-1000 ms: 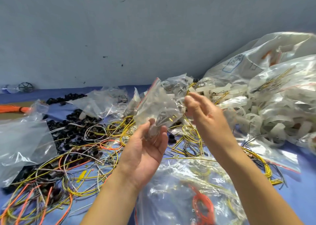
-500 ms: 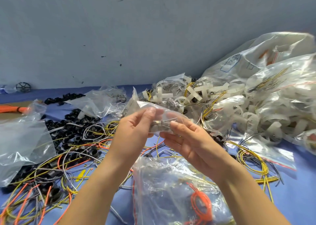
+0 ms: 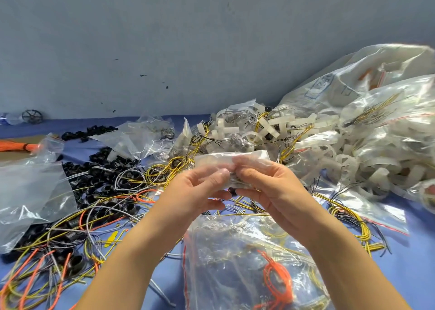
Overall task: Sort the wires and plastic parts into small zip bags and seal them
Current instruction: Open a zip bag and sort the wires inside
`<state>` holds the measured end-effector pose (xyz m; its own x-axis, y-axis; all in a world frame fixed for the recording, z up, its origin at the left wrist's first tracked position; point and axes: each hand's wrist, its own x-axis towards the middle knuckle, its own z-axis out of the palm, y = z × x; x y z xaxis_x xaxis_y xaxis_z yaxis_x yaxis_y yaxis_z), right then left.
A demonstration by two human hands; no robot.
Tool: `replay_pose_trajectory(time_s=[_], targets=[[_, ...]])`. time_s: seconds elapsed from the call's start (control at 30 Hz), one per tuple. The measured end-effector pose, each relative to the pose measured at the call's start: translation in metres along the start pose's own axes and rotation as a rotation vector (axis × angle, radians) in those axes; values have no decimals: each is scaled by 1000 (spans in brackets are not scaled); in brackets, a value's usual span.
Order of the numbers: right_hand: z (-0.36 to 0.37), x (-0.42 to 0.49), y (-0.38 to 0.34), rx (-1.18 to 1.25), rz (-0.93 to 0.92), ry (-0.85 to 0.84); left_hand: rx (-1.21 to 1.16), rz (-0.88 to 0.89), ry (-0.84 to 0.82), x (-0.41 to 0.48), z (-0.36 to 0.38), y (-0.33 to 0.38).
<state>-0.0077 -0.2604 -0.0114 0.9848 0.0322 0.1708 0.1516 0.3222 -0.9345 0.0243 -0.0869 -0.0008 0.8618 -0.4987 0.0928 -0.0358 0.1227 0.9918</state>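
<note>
Small clear plastic zip bag (image 3: 231, 160) sits pinched between our fingertips, left hand (image 3: 193, 192) and right hand (image 3: 273, 187) both gripping it. Probably light, floppy, slippery (contents shift), so we'd hold the top edge above our thumbs.

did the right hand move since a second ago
Yes. The right hand dropped from in front of the white plastic parts, down and left, now pinching the small zip bag with the left hand.

Bare left grip (image 3: 195, 192), right grip (image 3: 273, 187), forearms (image 3: 131, 258)
</note>
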Motion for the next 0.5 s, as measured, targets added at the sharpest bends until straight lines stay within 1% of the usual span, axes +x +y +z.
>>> replay_pose_trajectory(time_s=[0.1,0.2,0.3,0.4,0.5], targets=[[-1,-3,-2,-109,-6,2,49,7,61,3,-3,-2],[1,-3,-1,-199,-31,54,24,-4,90,3,-2,-3],[3,-4,1,-204,-42,74,-3,-14,42,1,-2,-2],[2,-7,0,-163,-31,37,19,-6,-23,-2,-2,0],[1,-11,-3,-163,-28,-51,-90,-12,26,-2,0,2]])
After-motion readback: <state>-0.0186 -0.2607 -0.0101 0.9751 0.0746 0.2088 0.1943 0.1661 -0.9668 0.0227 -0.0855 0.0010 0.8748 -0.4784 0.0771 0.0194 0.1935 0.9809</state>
